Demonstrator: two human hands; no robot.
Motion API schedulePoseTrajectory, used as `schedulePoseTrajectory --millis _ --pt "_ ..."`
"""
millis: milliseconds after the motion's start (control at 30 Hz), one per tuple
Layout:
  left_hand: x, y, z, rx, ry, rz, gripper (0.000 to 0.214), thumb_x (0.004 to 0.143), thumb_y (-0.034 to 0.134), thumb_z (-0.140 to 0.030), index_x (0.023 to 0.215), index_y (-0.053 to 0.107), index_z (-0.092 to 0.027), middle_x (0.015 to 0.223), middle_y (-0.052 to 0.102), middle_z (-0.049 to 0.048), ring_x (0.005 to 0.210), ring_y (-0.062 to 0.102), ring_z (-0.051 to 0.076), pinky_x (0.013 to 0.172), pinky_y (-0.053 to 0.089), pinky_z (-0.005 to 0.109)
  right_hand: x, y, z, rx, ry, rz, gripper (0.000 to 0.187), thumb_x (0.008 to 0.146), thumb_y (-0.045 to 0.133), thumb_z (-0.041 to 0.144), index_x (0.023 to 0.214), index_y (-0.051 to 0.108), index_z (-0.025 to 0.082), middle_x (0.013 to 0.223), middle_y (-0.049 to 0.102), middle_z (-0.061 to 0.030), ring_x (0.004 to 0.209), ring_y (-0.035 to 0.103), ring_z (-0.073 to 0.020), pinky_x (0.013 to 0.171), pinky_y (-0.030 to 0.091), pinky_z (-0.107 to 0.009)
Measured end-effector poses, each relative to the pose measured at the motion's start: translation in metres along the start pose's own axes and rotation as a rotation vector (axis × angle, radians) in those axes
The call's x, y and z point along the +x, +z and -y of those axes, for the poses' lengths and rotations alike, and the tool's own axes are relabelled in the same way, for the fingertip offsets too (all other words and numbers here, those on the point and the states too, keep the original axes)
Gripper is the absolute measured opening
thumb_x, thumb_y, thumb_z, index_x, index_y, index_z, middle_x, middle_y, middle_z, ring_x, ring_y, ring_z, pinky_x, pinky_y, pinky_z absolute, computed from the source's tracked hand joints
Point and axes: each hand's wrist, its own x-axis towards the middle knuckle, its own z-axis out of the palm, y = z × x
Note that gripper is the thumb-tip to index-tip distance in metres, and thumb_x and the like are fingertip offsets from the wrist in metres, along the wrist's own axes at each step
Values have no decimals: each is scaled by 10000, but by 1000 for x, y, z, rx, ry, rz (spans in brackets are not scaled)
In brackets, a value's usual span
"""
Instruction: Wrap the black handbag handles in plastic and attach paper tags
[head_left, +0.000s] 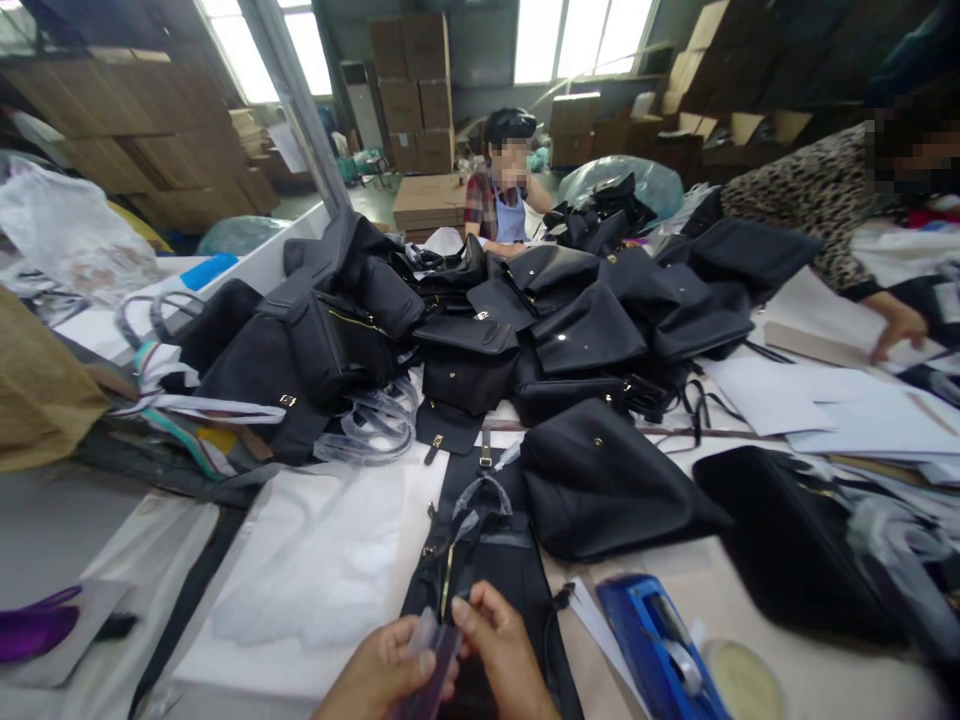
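At the bottom centre, my left hand (394, 665) is closed on a strip of clear plastic film (429, 668), its thumb and fingers pinching it. My right hand (501, 645) pinches the top end of the same strip between thumb and fingers. Both hands are above a black backpack (517, 580) lying on the table. A gold zipper (448, 580) shows just beyond my fingertips, and the bag's top handle (484, 490) is wrapped in clear plastic. Whether a strap lies inside the film I cannot tell.
Black bags (585, 330) are heaped across the table. White sheets (322, 560) lie at left; a blue tape dispenser (660, 640) and a tape roll (742, 680) at right. One person (510, 190) sits opposite; another person's hand (896, 325) rests on papers at right.
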Motion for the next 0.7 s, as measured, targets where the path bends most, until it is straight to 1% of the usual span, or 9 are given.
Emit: schedulePoseTrajectory --millis 100,200,300,467,567,633,700 --pt "-8 9 -7 -26 70 -54 424 592 825 -389 910 695 -140 842 710 99 752 636 203 731 460 289 -8 4 6 19 1 -29 386 748 665 520 716 460 194 623 468 54 573 449 -98 538 377 -209" --pt "-13 17 -8 -58 123 -61 354 621 812 -307 911 698 -138 852 707 86 829 632 223 837 443 319 -14 7 9 -2 -3 -64 376 741 681 493 704 457 192 636 465 51 597 440 -97 541 379 -200" --pt "-13 17 -3 -43 142 -103 315 628 806 -289 880 687 -141 819 701 66 788 632 212 813 449 318 -16 7 4 -15 -11 -66 380 736 682 498 699 465 189 626 477 49 585 439 -93 527 375 -196" --pt "-11 11 7 33 200 -283 375 634 800 -328 931 649 -155 826 707 48 760 637 187 723 455 269 -17 6 -6 -32 20 -118 460 686 693 577 699 439 193 568 511 50 530 473 -93 501 377 -199" --pt "-11 12 10 37 223 -350 387 629 803 -326 934 638 -156 795 706 41 748 641 182 709 454 258 -18 6 -8 -51 25 -137 487 684 673 614 684 434 190 546 538 38 497 476 -87 485 367 -196" --pt "-11 12 11 9 214 -328 387 637 798 -325 940 633 -151 806 711 57 755 647 193 714 458 272 -19 6 -7 -44 18 -131 487 687 673 615 682 434 190 546 545 36 494 479 -86 481 368 -193" --pt "-11 11 11 -39 188 -245 381 649 791 -314 943 627 -135 838 718 88 781 655 212 752 463 301 -20 6 -7 -9 11 -101 479 684 690 597 692 432 193 546 538 43 501 486 -86 487 373 -190"
